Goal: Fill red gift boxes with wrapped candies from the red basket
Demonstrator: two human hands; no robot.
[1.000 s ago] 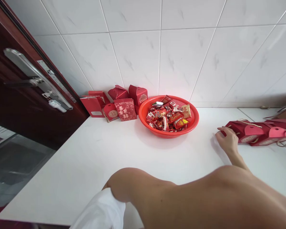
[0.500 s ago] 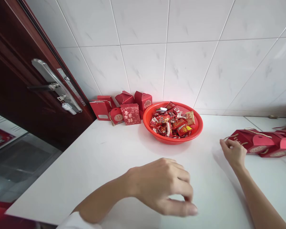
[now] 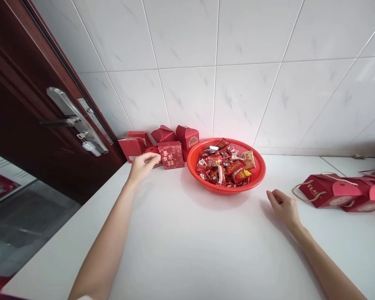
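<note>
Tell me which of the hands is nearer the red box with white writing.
Left. The left hand is just left of the red box; the right hand is right of the basket.

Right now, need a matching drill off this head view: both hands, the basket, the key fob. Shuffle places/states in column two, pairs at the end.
Column one
1. left hand
2. right hand
3. basket
4. key fob

Column two
A. roughly between the basket and the roped boxes
B. hanging below the door handle
C. at the red cartons by the door, contact unclear
D. bearing a heap of wrapped packets

Pairs: 1-C, 2-A, 3-D, 4-B
</note>
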